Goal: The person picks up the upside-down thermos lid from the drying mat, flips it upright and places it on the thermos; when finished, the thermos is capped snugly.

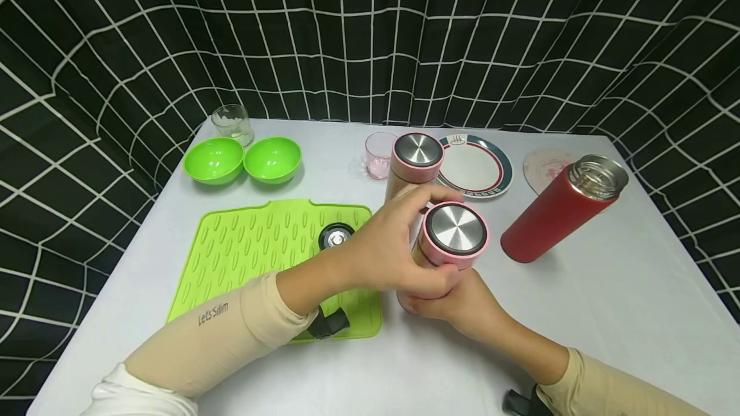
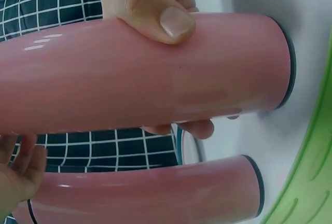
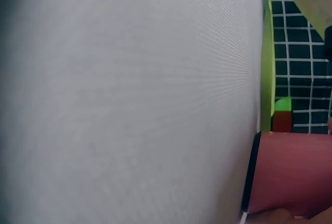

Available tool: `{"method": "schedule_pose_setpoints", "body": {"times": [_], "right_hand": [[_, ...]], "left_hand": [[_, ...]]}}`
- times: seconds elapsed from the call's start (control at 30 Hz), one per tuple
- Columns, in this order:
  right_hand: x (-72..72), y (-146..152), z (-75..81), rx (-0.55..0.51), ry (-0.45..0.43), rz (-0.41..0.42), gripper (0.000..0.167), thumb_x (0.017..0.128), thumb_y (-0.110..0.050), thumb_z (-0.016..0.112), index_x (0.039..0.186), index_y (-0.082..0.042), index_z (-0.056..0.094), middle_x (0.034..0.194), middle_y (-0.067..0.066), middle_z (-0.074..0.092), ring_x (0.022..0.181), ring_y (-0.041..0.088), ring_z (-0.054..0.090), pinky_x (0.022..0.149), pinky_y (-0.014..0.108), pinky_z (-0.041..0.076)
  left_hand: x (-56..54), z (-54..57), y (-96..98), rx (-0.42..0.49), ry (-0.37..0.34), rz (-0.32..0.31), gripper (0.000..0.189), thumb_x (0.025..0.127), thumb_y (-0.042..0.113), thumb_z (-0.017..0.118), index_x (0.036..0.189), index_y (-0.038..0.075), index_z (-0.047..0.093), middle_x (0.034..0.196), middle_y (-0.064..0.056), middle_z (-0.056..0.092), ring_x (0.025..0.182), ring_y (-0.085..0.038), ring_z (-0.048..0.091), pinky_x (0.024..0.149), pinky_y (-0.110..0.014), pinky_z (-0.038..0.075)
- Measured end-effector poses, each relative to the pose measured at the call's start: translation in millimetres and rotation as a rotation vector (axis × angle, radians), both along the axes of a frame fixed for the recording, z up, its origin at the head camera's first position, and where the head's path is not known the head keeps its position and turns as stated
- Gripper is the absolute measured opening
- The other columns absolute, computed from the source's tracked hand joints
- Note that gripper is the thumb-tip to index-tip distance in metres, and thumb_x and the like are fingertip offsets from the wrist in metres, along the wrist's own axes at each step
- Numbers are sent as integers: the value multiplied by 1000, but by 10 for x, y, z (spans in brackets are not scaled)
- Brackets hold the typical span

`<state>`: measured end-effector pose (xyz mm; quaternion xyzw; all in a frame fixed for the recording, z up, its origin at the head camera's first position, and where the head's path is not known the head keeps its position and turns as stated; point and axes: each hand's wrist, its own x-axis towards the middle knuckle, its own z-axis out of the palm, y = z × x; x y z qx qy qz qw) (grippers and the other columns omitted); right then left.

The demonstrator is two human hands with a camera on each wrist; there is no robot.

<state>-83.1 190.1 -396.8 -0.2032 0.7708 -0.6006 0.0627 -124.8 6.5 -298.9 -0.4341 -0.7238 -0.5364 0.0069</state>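
Note:
A pink thermos (image 1: 455,228) with a brushed-steel lid top stands upright before me, both hands on it. My left hand (image 1: 393,246) curls thumb and fingers round its lid end. Lower down, my right hand (image 1: 471,307) grips the body, its thumb lying along the pink wall (image 2: 207,68) in the left wrist view. The right wrist view catches only the thermos's dark-rimmed base end (image 3: 290,172). Just behind the left hand stands a second pink thermos (image 1: 419,149) with its lid on, partly hidden by that hand. A red thermos (image 1: 546,217), its steel mouth uncovered, stands to the right.
Left of the hands lies a green ridged mat (image 1: 248,249) with a round black lid (image 1: 336,235) on it, under the left forearm. Two green bowls (image 1: 214,160), a clear glass (image 1: 232,124), a pink glass (image 1: 379,156), a rimmed plate (image 1: 471,169) and a clear pinkish dish (image 1: 543,169) line the back.

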Motion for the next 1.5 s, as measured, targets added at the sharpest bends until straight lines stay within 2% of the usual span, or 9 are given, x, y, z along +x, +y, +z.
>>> {"method": "schedule_pose_setpoints", "body": {"times": [0.1, 0.23, 0.53, 0.67, 0.9, 1.13, 1.27, 1.43, 1.5], "right_hand": [[7, -2, 8, 4, 6, -1, 49, 71, -7, 88, 110, -13, 58, 95, 4, 64, 82, 22, 59, 72, 30, 53], [6, 0, 3, -7, 9, 5, 47, 71, -6, 88, 107, -13, 58, 93, 4, 64, 81, 22, 59, 71, 30, 52], [0, -6, 1, -5, -4, -1, 55, 71, -8, 88, 114, -17, 57, 103, 4, 64, 89, 22, 60, 77, 30, 52], [-2, -7, -3, -21, -2, 15, 54, 72, -6, 87, 115, -15, 56, 103, 5, 64, 87, 23, 59, 75, 31, 52], [-5, 0, -13, -20, -11, 2, 56, 69, -2, 88, 113, -16, 57, 101, 5, 64, 86, 23, 59, 74, 30, 52], [-13, 3, -8, -12, 8, 11, 49, 71, -3, 86, 109, -13, 58, 94, 4, 64, 81, 22, 59, 70, 30, 51], [-17, 3, 15, -16, -3, 12, 47, 71, -4, 87, 108, -14, 59, 95, 4, 64, 83, 23, 59, 72, 30, 51], [-19, 8, 23, 0, 10, 21, 46, 71, -4, 87, 105, -15, 59, 91, 3, 63, 80, 23, 58, 69, 31, 51], [-13, 8, 21, -9, 6, 19, 49, 70, -3, 87, 107, -14, 58, 93, 3, 64, 80, 23, 58, 70, 31, 51]], "left_hand": [[1, 3, -7, 10, -30, -31, 86, 67, 23, 86, 137, 7, 38, 129, 1, 46, 116, -7, 45, 99, -26, 41], [-3, 6, -6, 23, -54, -25, 80, 68, 23, 86, 133, 8, 42, 126, 3, 50, 111, -6, 49, 96, -26, 44], [-22, 32, 1, 34, -85, -52, 74, 69, 18, 85, 131, 9, 46, 122, 3, 53, 109, -7, 52, 96, -26, 44], [-25, 49, -5, 6, -102, -61, 80, 67, 20, 86, 131, 9, 40, 123, 1, 49, 110, -7, 49, 96, -25, 43], [-40, 47, -6, -2, -136, -69, 78, 67, 18, 87, 131, 9, 43, 125, 1, 51, 110, -6, 52, 97, -25, 43], [-63, 38, -11, 14, -124, -88, 78, 68, 16, 86, 134, 8, 45, 122, 2, 54, 110, -8, 53, 97, -29, 44], [-46, 68, -21, -11, -91, -21, 82, 65, 22, 90, 132, 9, 45, 124, 2, 50, 109, -6, 49, 93, -25, 45], [-51, 103, -33, 19, -89, -85, 78, 68, 16, 86, 134, 7, 48, 121, 1, 57, 111, -7, 53, 97, -29, 45], [-37, 104, -26, 9, -96, -65, 84, 66, 18, 88, 137, 8, 44, 123, 1, 54, 112, -6, 50, 98, -27, 43]]}}
